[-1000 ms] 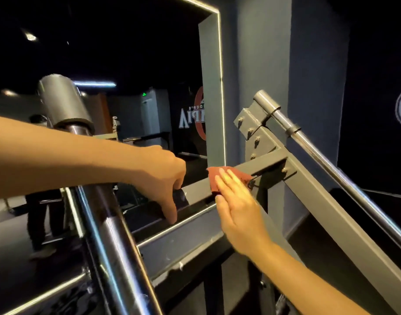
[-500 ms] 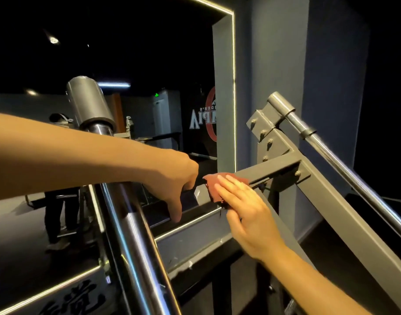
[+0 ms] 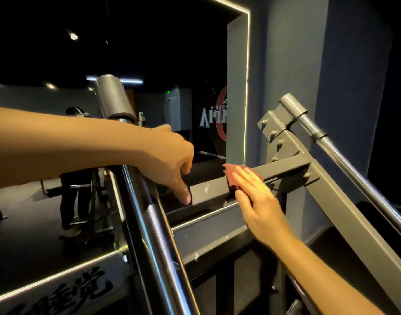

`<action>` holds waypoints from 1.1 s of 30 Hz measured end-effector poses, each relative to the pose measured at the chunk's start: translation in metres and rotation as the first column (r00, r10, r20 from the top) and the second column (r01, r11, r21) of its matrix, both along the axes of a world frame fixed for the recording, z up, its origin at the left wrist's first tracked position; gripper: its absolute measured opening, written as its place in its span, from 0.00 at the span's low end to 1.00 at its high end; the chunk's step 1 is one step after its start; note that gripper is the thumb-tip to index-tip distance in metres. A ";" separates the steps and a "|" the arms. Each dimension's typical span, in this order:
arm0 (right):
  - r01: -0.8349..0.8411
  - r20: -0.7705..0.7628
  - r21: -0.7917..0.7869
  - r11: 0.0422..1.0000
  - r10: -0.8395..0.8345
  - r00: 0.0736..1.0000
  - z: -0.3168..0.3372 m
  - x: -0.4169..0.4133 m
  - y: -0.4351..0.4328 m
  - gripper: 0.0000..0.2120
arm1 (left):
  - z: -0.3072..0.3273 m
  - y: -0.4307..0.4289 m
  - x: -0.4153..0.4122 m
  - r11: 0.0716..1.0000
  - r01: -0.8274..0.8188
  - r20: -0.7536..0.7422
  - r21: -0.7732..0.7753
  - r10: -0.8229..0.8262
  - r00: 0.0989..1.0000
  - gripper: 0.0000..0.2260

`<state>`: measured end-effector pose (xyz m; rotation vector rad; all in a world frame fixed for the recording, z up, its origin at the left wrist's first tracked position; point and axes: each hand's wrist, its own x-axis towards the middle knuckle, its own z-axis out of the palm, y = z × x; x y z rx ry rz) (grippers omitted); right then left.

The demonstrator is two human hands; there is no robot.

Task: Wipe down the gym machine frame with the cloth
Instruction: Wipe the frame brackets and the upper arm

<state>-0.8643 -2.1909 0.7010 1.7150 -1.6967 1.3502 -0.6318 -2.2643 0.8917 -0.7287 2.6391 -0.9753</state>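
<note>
We have turned our head to the left, so the whole machine sits further right in view and the painted characters (image 3: 81,289) on the low panel have come into sight. Our right hand (image 3: 261,208) slid the red cloth (image 3: 229,170) along the grey crossbar (image 3: 208,189) toward our left hand (image 3: 170,160), then back a little toward the bolted bracket (image 3: 279,142). Our flat fingers now cover more of the cloth than a second ago.
</note>
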 end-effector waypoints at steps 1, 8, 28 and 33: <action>0.024 0.076 0.001 1.000 -0.024 0.997 -0.004 0.000 -0.002 0.22 | 0.004 -0.001 0.002 0.999 0.031 -0.026 -0.019 -0.031 0.999 0.34; -0.187 -0.195 0.068 0.980 0.197 0.961 -0.007 0.061 0.012 0.25 | -0.010 0.000 0.054 0.942 0.335 -0.233 -0.040 -0.334 0.913 0.40; -0.115 -0.140 -0.105 0.988 0.100 0.985 -0.004 0.066 0.001 0.24 | -0.043 -0.018 0.060 0.766 0.595 -0.435 -0.242 -0.634 0.639 0.28; -0.016 -0.166 -0.140 0.990 -0.007 0.986 0.013 0.024 -0.001 0.18 | -0.043 -0.021 0.060 0.750 0.618 -0.455 -0.234 -0.646 0.612 0.28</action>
